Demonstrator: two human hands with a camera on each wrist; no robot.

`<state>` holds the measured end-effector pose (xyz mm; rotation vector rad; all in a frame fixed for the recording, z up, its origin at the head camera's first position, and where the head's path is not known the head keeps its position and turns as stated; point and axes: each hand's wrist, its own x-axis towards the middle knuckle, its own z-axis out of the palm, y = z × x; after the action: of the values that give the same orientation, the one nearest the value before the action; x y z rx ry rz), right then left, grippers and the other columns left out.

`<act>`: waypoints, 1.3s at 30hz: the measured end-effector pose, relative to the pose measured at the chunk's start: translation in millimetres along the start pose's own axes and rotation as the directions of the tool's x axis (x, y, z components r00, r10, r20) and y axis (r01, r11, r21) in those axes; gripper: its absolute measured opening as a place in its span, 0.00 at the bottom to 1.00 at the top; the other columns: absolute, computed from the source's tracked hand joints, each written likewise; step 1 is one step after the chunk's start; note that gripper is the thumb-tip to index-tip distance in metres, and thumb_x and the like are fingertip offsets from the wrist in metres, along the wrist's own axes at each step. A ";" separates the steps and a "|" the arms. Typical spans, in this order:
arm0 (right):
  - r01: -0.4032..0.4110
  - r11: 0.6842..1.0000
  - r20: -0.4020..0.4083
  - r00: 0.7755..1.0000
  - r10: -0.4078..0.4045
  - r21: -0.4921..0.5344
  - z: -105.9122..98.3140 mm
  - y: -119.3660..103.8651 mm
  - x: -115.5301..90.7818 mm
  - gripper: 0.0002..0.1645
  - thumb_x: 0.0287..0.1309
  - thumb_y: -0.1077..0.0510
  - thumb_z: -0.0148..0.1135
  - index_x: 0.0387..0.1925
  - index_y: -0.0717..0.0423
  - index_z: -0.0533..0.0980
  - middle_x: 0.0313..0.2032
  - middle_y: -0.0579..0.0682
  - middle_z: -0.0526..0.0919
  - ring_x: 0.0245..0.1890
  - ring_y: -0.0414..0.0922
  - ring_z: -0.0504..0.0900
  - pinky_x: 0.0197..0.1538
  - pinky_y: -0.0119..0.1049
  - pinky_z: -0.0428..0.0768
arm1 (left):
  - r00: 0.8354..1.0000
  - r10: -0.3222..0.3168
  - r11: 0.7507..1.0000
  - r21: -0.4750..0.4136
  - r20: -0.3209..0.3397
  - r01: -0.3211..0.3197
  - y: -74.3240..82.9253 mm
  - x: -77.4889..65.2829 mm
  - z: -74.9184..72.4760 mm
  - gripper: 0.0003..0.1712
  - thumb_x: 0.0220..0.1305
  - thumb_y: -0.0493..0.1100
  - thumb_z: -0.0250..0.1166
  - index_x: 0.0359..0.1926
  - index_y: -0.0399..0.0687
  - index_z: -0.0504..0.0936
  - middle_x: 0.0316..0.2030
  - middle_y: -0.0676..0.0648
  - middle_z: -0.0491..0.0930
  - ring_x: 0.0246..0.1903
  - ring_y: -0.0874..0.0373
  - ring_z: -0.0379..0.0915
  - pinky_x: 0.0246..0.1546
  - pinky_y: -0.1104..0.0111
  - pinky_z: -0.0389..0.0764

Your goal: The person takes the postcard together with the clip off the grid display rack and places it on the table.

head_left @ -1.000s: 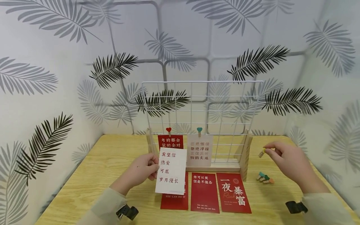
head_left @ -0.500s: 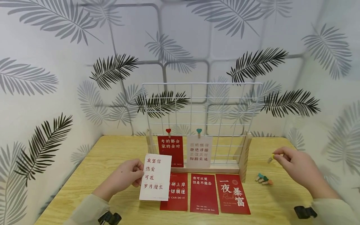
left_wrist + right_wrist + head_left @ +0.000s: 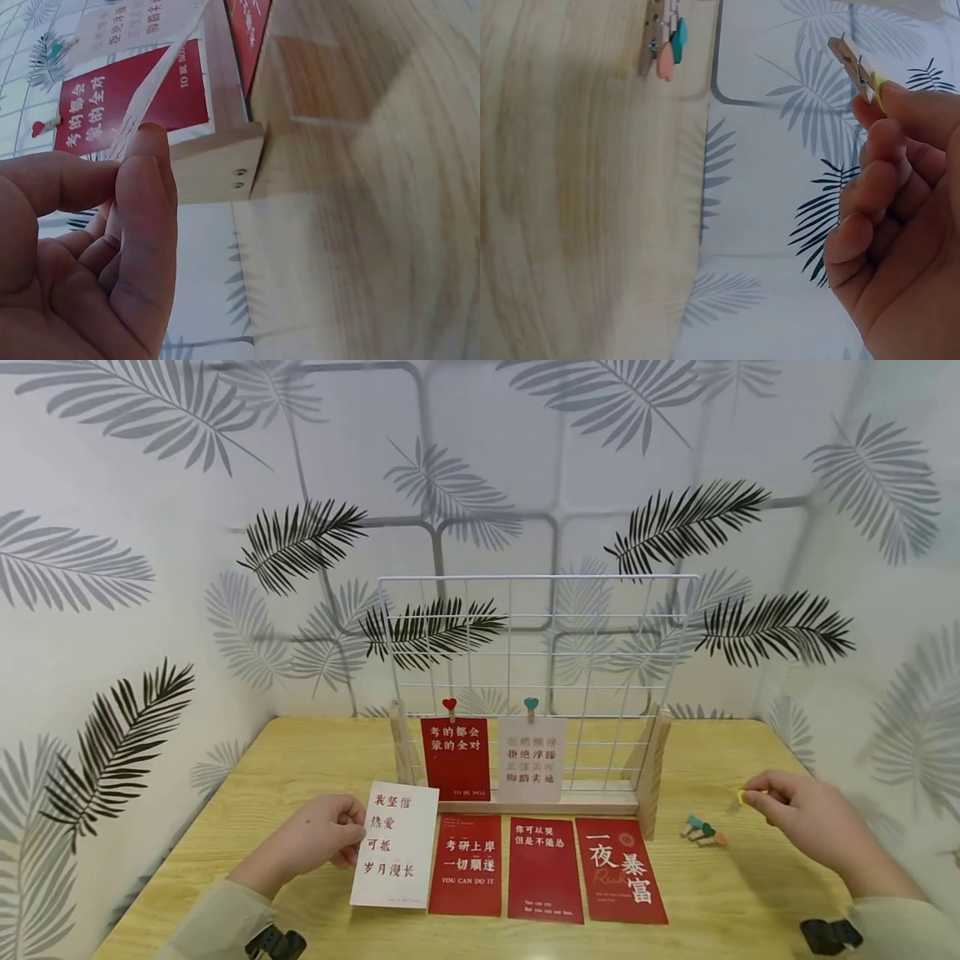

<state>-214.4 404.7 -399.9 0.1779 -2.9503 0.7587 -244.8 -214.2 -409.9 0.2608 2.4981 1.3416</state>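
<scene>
Between thumb and fingers, my left hand [image 3: 322,833] pinches a white card [image 3: 395,847] with dark red lettering by its left edge. In the left wrist view that card [image 3: 161,71] shows nearly edge-on. Off to the right, my right hand [image 3: 798,814] pinches a small wooden clothespin [image 3: 855,67] with a yellow top. A white wire grid rack [image 3: 600,677] on a wooden base stands in the middle. On it hang a red card [image 3: 457,772] under a red heart clothespin [image 3: 450,706] and a pale card [image 3: 530,772] under a teal heart clothespin [image 3: 531,706].
Three red cards lie in a row before the rack: a left card [image 3: 465,893], a middle card [image 3: 545,877] and a right card [image 3: 607,906]. Several loose clothespins [image 3: 703,832] lie on the wooden table [image 3: 315,743] right of the rack. A leaf-patterned wall covering surrounds the table.
My left hand has carried the white card left and down, uncovering the hanging red card and the left table card. My right hand has moved right and slightly down with the clothespin.
</scene>
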 end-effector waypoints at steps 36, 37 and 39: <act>-0.059 0.998 0.242 0.969 0.057 0.000 31.6 38.6 5.1 0.10 0.73 0.54 0.57 0.42 0.52 0.83 0.30 0.45 0.79 0.29 0.44 0.71 0.34 0.41 0.69 | 0.989 -0.123 0.959 0.267 0.083 0.097 -33.3 7.5 13.4 0.11 0.63 0.34 0.59 0.22 0.42 0.76 0.18 0.46 0.78 0.17 0.57 0.74 0.19 0.69 0.74; -0.055 0.998 0.241 0.969 0.054 -0.004 31.4 38.4 5.3 0.10 0.72 0.55 0.57 0.42 0.53 0.83 0.30 0.44 0.80 0.30 0.44 0.71 0.35 0.42 0.69 | 0.989 -0.121 0.958 0.270 0.089 0.093 -33.3 7.6 13.2 0.11 0.63 0.34 0.58 0.22 0.42 0.77 0.18 0.46 0.78 0.16 0.57 0.73 0.18 0.69 0.73; -0.046 0.999 0.239 0.970 0.047 -0.010 31.0 38.2 5.6 0.09 0.71 0.55 0.58 0.41 0.53 0.83 0.29 0.44 0.79 0.29 0.44 0.72 0.35 0.42 0.70 | 0.988 -0.118 0.958 0.272 0.101 0.087 -32.5 7.5 12.7 0.11 0.62 0.34 0.58 0.22 0.41 0.77 0.18 0.46 0.78 0.15 0.58 0.72 0.18 0.69 0.71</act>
<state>-226.9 422.4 -444.5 0.2145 -3.1939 0.7891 -248.3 -219.9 -445.0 0.2536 2.5512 0.9215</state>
